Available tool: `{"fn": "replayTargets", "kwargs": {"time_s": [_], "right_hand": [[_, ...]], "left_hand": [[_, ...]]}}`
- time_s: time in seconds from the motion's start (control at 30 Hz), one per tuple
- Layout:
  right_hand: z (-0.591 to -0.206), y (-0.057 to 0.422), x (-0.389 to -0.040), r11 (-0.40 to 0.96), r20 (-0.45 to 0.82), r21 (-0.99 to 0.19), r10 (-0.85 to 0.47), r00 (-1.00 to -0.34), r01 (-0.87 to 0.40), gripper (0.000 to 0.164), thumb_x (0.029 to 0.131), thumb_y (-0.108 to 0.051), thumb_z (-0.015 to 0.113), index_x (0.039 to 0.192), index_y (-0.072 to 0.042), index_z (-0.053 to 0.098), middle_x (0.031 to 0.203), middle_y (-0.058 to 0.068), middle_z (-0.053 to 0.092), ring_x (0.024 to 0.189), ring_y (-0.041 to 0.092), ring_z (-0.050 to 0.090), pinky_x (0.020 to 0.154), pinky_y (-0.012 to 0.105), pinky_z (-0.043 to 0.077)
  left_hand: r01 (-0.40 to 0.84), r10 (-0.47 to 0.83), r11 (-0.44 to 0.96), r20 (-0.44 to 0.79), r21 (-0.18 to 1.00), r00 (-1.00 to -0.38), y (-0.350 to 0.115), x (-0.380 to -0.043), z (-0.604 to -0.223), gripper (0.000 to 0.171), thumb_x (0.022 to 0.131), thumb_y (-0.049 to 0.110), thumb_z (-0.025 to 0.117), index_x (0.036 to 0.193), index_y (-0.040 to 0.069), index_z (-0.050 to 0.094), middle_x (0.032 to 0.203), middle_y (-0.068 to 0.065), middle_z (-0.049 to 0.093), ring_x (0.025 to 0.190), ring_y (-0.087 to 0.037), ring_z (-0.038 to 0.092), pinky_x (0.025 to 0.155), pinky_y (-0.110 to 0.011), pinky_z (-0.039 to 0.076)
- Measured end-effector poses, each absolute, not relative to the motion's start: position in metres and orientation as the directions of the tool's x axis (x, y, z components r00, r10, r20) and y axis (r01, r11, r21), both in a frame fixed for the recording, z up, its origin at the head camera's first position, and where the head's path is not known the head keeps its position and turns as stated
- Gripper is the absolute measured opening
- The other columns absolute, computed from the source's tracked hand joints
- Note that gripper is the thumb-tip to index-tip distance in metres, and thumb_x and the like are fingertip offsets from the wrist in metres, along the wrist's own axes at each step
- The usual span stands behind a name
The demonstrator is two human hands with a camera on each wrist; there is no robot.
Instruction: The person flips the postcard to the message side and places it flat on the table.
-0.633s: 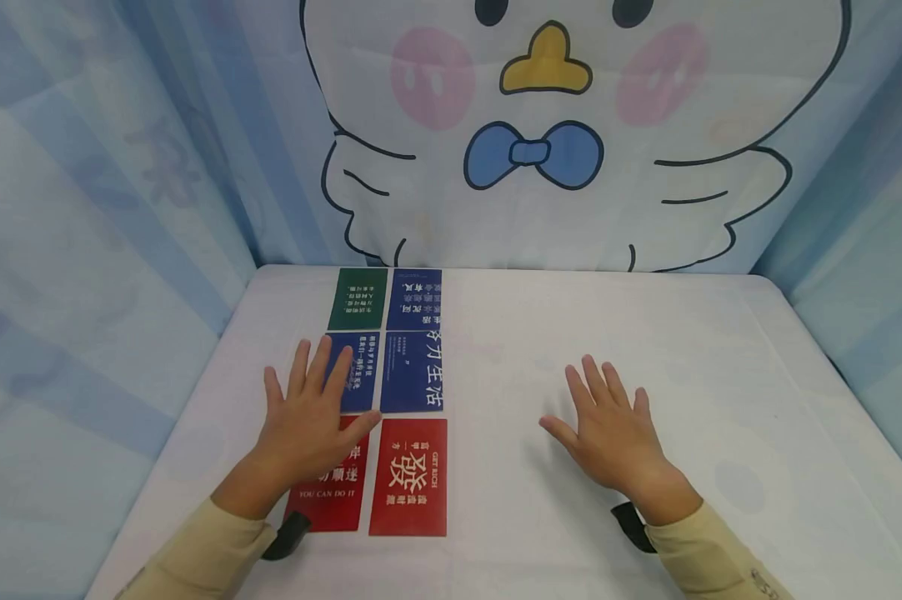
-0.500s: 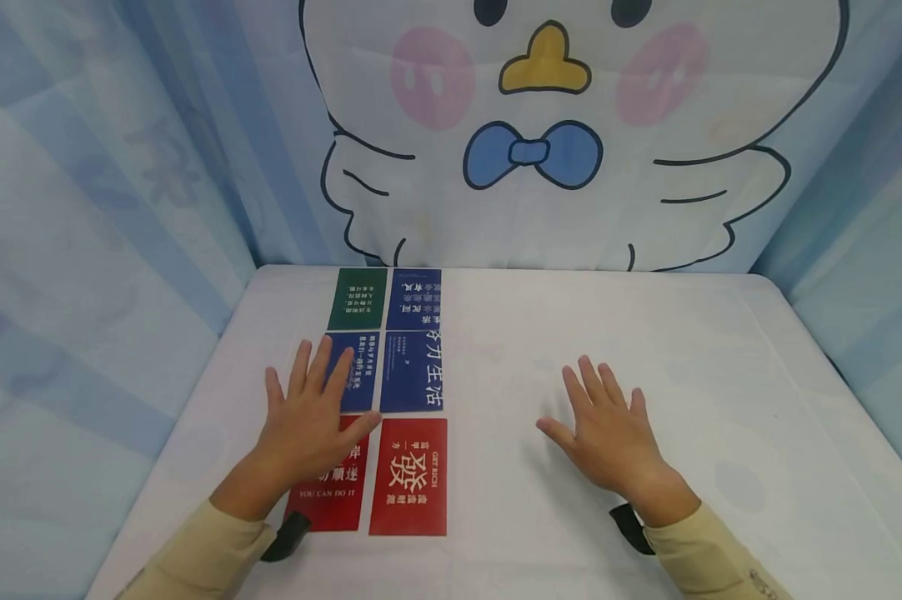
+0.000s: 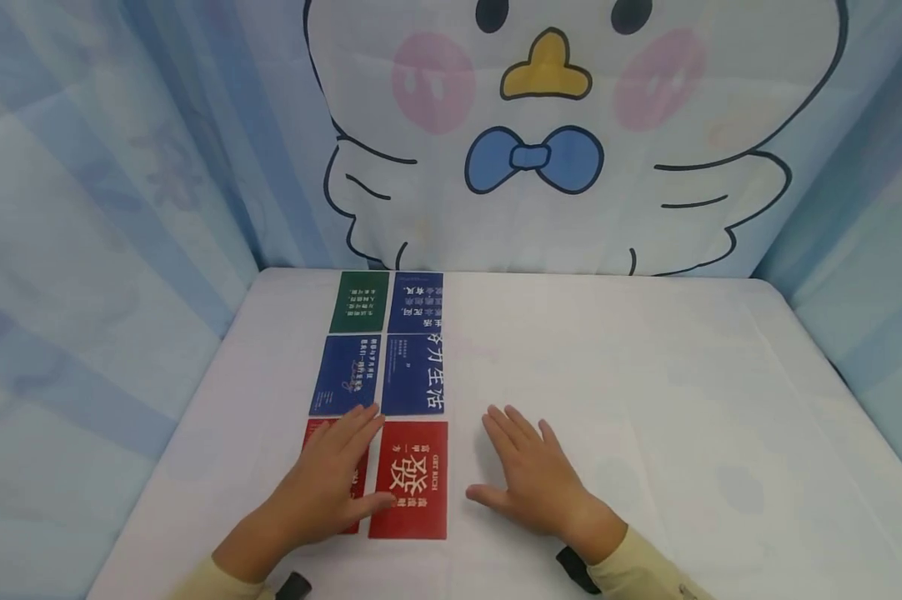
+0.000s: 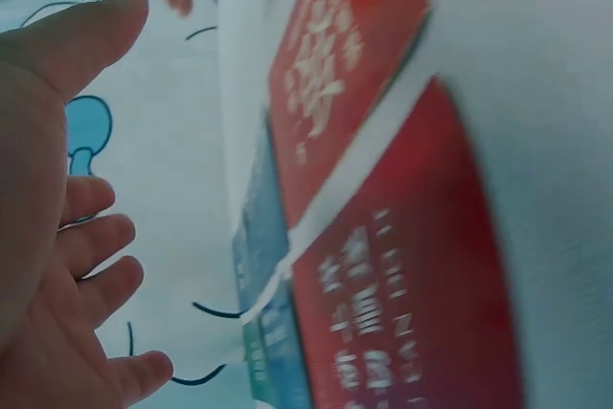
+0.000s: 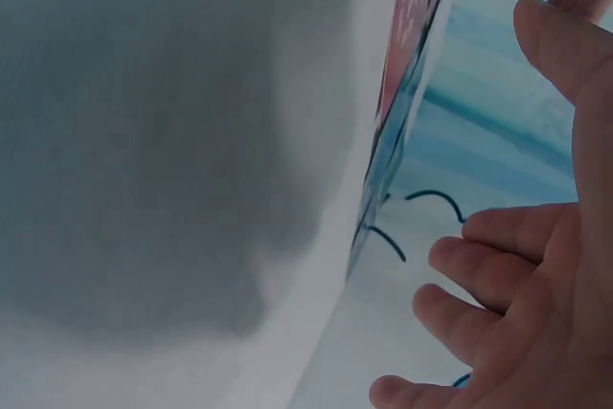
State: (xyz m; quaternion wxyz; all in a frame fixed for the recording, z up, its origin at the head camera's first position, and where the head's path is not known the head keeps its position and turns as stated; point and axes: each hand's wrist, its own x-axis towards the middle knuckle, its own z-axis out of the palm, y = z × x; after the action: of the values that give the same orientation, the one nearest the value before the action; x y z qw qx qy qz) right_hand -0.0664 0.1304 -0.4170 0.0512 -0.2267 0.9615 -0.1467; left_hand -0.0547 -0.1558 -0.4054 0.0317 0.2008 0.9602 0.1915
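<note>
My left hand [image 3: 327,479] hovers over the near left red card [image 4: 402,265], its fingers extended and its thumb apart, overlapping the near right red card [image 3: 413,450] in the head view. The left wrist view shows that palm raised above the cards. My right hand [image 3: 533,479] is held over the white table just right of the red cards, fingers extended, holding nothing; its shadow falls on the cloth in the right wrist view. Beyond the left fingertips lie two blue cards [image 3: 346,375] side by side. Behind them are a green card [image 3: 359,302] and another blue card [image 3: 415,302].
The cards form two columns on the left part of the white table [image 3: 646,375]. A curtain with a cartoon bird and a blue bow [image 3: 533,158] hangs behind the far edge, and pale blue curtains [image 3: 83,292] stand at the sides.
Both hands have drawn back toward the near edge. The right hand has also come left, closer to the cards, and the left has uncovered the left blue card. The cards lie as before.
</note>
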Motion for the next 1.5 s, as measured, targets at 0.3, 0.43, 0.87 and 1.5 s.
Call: {"fn": "replayTargets", "kwargs": {"time_s": [0.3, 0.43, 0.87, 1.5], "right_hand": [[-0.429, 0.104, -0.064, 0.803, -0.111, -0.348, -0.548, -0.829, -0.484, 0.097, 0.076, -0.058, 0.079, 0.149, -0.004, 0.044, 0.152, 0.012, 0.045, 0.142, 0.033, 0.037, 0.110, 0.062, 0.032], [-0.432, 0.095, -0.063, 0.793, -0.146, -0.339, -0.576, -0.805, -0.506, 0.100, 0.072, -0.060, 0.080, 0.150, -0.007, 0.045, 0.151, 0.009, 0.047, 0.141, 0.031, 0.038, 0.110, 0.060, 0.034], [-0.431, 0.083, -0.061, 0.803, -0.270, -0.337, -0.583, -0.767, -0.491, 0.100, 0.069, -0.055, 0.086, 0.150, -0.012, 0.045, 0.150, 0.003, 0.049, 0.143, 0.028, 0.035, 0.111, 0.061, 0.031], [-0.428, 0.082, -0.060, 0.767, -0.236, -0.378, -0.622, -0.747, -0.519, 0.067, 0.087, -0.041, 0.061, 0.143, -0.006, 0.052, 0.142, 0.005, 0.056, 0.135, 0.024, 0.046, 0.113, 0.060, 0.028]], "left_hand": [[0.343, 0.413, 0.856, -0.114, 0.386, -0.903, -0.152, -0.042, -0.426, 0.107, 0.059, 0.052, 0.090, 0.149, 0.014, 0.047, 0.152, -0.003, 0.046, 0.143, -0.029, 0.035, 0.113, -0.065, 0.024], [0.343, 0.425, 0.860, -0.160, 0.377, -0.891, -0.151, -0.041, -0.430, 0.104, 0.059, 0.052, 0.090, 0.147, 0.014, 0.050, 0.149, -0.004, 0.049, 0.142, -0.029, 0.035, 0.113, -0.066, 0.021], [0.365, 0.445, 0.862, -0.179, 0.352, -0.878, -0.149, -0.043, -0.436, 0.094, 0.058, 0.046, 0.093, 0.139, 0.011, 0.057, 0.137, -0.005, 0.059, 0.136, -0.031, 0.044, 0.110, -0.064, 0.030], [0.350, 0.470, 0.828, -0.203, 0.438, -0.859, -0.157, -0.048, -0.429, 0.075, 0.064, 0.043, 0.091, 0.129, 0.017, 0.064, 0.125, 0.001, 0.065, 0.121, -0.023, 0.056, 0.110, -0.061, 0.031]]}}
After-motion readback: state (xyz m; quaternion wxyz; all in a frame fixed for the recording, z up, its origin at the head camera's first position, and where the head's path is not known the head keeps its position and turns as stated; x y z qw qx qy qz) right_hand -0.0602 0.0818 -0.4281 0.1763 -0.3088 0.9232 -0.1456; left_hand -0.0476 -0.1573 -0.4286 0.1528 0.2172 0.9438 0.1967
